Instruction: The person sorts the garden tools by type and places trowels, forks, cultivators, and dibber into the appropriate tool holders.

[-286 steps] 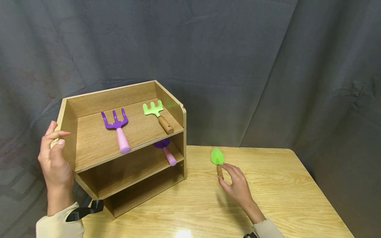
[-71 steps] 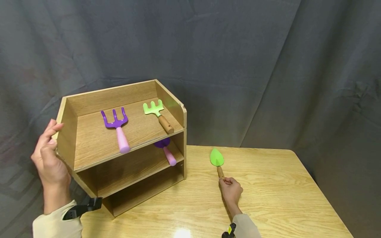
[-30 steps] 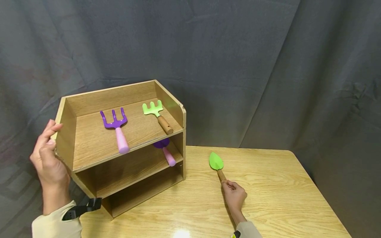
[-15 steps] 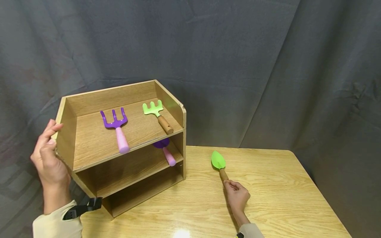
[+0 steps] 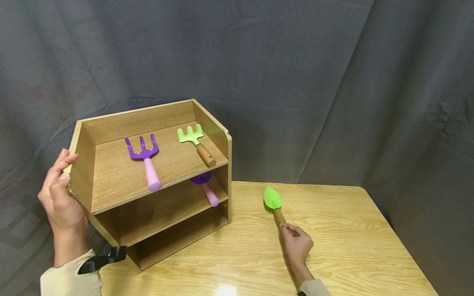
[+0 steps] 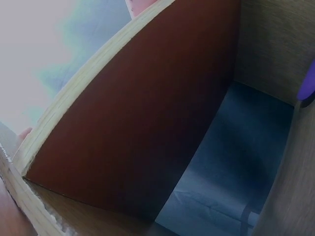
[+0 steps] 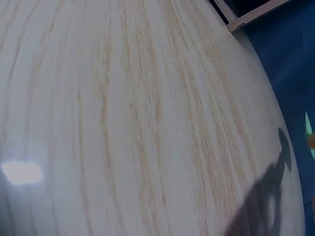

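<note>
In the head view my left hand (image 5: 63, 201) grips the left side panel of a small wooden shelf unit (image 5: 83, 164), fingers over its edge. My right hand (image 5: 297, 242) pinches the wooden handle of a green hand trowel (image 5: 272, 198), its blade pointing away from me. In the right wrist view only a sliver of the trowel (image 7: 310, 132) shows at the right edge, and a shadow of hand and trowel falls on the table. The trowel seems raised a little off the tabletop.
On the top shelf lie a purple garden fork (image 5: 145, 156) with a pink handle and a light green hand rake (image 5: 192, 137). A purple trowel (image 5: 209, 193) with a pink handle lies on the middle shelf. The wooden table (image 5: 344, 222) ends at a grey curtain (image 5: 296, 90).
Earlier, my right hand's spread fingers were at the trowel's handle; now they pinch its end. Over the last second hand and trowel shifted slightly right. My left hand has stayed on the shelf unit.
</note>
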Available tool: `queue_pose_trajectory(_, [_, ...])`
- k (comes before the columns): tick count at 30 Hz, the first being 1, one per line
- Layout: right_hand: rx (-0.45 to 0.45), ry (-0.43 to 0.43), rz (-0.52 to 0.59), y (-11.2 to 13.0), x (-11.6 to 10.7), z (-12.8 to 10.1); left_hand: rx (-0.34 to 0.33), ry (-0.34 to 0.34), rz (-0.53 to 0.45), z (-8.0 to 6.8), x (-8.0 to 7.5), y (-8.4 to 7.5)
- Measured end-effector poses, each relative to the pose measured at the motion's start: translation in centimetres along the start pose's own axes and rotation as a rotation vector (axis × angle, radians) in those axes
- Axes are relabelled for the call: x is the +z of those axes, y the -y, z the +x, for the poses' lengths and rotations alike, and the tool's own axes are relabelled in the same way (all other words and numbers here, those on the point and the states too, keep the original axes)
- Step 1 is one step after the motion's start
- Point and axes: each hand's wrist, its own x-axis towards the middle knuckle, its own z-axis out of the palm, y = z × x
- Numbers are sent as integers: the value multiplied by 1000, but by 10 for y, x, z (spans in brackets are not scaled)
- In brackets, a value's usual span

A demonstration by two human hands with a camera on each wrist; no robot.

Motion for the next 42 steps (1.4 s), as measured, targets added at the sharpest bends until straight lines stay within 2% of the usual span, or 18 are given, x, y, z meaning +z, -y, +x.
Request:
queue_pose_trajectory(10, [-19,4,3,5,-5,2,-11,5,37,0,-1,0])
queue_pose_trajectory(19, [29,21,49,10,-9,6,-14,-3,46,-1,0,-1])
queue_pose_trajectory(27, [30,37,100,16,-12,8,-19,-3,39,-2,1,-2])
queue_pose_trajectory(31, [33,53,122,27,-17,8,-20,-10,22,-2,0,-2])
queue_pose_trajectory(38, [-3,79,126,64,-28,8,-23,-12,16,-2,0,-2])
queue_pose_trajectory(42, [-4,79,124,70,-31,8,-22,-11,19,-2,0,-1])
